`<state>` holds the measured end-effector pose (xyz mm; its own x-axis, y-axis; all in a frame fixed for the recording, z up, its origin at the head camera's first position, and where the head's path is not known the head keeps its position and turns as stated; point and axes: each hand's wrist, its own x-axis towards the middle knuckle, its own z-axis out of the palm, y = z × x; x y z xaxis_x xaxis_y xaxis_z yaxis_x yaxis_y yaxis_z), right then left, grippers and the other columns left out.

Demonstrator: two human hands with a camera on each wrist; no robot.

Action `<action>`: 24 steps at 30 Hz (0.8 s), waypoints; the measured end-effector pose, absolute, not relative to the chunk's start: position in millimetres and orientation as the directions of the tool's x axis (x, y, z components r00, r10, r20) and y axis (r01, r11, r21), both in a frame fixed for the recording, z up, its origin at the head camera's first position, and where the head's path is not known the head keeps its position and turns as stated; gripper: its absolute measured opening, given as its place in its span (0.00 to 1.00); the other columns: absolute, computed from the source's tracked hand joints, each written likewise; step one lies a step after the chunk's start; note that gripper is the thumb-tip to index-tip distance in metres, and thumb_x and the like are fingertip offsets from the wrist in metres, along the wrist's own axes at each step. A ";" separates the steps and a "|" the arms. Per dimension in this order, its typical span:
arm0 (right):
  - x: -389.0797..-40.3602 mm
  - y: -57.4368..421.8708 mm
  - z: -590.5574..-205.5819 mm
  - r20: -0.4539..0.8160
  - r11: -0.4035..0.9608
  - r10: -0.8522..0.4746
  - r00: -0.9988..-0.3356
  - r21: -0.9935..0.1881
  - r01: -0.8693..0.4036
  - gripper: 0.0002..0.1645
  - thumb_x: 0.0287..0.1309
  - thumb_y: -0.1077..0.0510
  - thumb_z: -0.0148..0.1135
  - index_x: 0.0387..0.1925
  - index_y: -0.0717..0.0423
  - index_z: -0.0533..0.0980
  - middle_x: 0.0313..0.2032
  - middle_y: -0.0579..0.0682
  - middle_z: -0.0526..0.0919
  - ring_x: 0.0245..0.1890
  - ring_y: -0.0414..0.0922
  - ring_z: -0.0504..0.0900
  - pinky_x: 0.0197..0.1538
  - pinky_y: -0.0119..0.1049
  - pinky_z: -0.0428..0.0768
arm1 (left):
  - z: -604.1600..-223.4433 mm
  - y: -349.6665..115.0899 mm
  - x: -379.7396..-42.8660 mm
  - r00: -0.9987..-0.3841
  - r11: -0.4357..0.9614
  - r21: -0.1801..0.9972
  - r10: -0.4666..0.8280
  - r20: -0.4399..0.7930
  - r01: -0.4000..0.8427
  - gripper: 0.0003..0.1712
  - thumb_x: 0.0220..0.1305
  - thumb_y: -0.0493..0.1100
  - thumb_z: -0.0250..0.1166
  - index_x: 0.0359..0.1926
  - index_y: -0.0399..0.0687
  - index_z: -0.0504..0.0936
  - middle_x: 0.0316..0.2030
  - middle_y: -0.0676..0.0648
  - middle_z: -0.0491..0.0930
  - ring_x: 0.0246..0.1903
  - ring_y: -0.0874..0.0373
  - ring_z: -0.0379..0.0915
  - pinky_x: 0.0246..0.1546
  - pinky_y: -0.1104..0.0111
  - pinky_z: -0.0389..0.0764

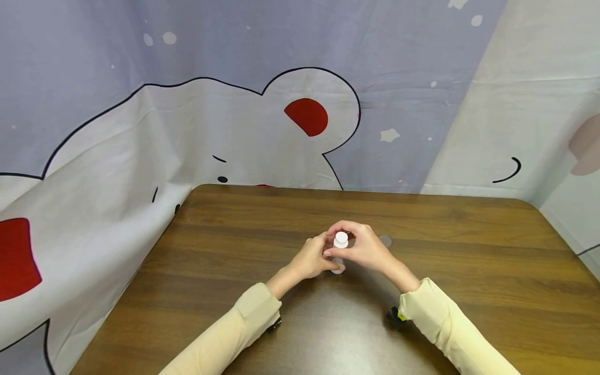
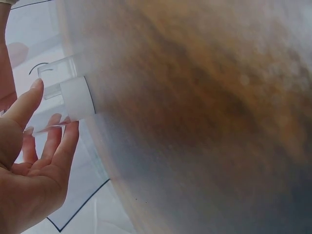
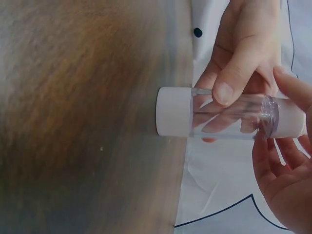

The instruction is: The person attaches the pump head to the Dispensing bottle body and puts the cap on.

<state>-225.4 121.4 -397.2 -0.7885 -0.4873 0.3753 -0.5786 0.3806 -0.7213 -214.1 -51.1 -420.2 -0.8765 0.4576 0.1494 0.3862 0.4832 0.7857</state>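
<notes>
A small clear bottle (image 3: 229,117) with a white base (image 3: 174,112) stands on the table between both hands. In the head view its stepped white top (image 1: 341,239) points upward. My left hand (image 1: 310,259) grips the clear body low down, thumb (image 3: 229,90) on the near side and fingers seen through the wall behind it. Higher up, my right hand (image 1: 367,249) holds the white top, its thumb and fingertips curled round it near the neck. In the left wrist view, the left hand (image 2: 39,165) partly covers the bottle, and the white base (image 2: 78,97) shows past the fingers.
A clear round cap (image 1: 385,240) stands on the wooden table (image 1: 225,239), just beyond the right hand. Printed cloth (image 1: 398,94) hangs along the table's back and sides. Dark wrist-worn devices sit below each sleeve cuff (image 1: 414,302).
</notes>
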 end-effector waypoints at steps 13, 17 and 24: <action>-230.1 135.8 -393.1 0.405 0.068 -0.685 -0.606 -0.793 -0.606 0.26 0.56 0.73 0.61 0.57 0.65 0.70 0.55 0.65 0.77 0.56 0.53 0.77 0.62 0.28 0.72 | -420.3 -49.1 -214.1 -0.890 0.492 0.802 0.443 0.105 0.339 0.26 0.47 0.38 0.77 0.44 0.36 0.74 0.38 0.42 0.83 0.36 0.57 0.79 0.36 0.76 0.79; -229.5 137.5 -391.1 0.397 0.033 -0.715 -0.575 -0.802 -0.596 0.24 0.57 0.74 0.57 0.57 0.69 0.70 0.55 0.66 0.77 0.56 0.53 0.77 0.61 0.28 0.73 | -419.5 -48.7 -213.1 -0.892 0.507 0.792 0.442 0.100 0.340 0.25 0.47 0.38 0.77 0.44 0.36 0.75 0.36 0.42 0.84 0.35 0.58 0.80 0.34 0.77 0.79; -229.6 141.4 -391.1 0.367 0.073 -0.714 -0.596 -0.807 -0.586 0.21 0.59 0.73 0.56 0.55 0.68 0.72 0.53 0.64 0.79 0.56 0.49 0.78 0.59 0.29 0.75 | -419.7 -48.3 -213.1 -0.892 0.495 0.804 0.443 0.092 0.329 0.26 0.47 0.38 0.76 0.46 0.36 0.76 0.37 0.42 0.84 0.36 0.57 0.81 0.37 0.75 0.80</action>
